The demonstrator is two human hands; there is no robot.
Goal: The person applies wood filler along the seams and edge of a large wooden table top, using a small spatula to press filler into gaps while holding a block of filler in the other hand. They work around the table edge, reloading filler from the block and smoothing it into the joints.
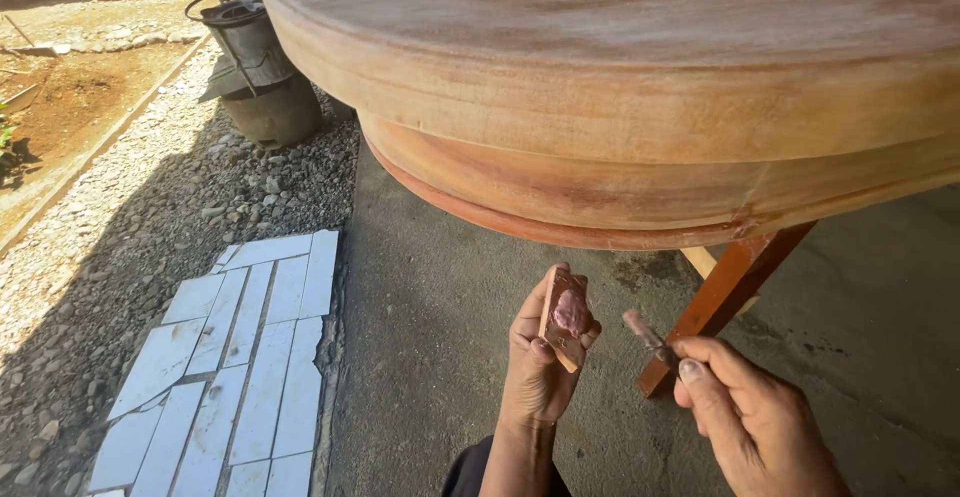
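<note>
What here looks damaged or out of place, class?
The round wooden tabletop shows a small chipped gap on its lower moulded edge near the leg. White tiles lie cracked and uneven beside the gravel.

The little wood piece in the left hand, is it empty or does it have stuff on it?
It has stuff on it. The little wood piece, gripped by the left hand, carries a pinkish-brown lump of paste on its face.

We see a round wooden table in pale tan with reddish-brown streaks along its rim. The small brown wooden block carries a pinkish-mauve dab of putty. At near left lie white rectangular tiles on grey gravel; the far bucket is dark grey.
</note>
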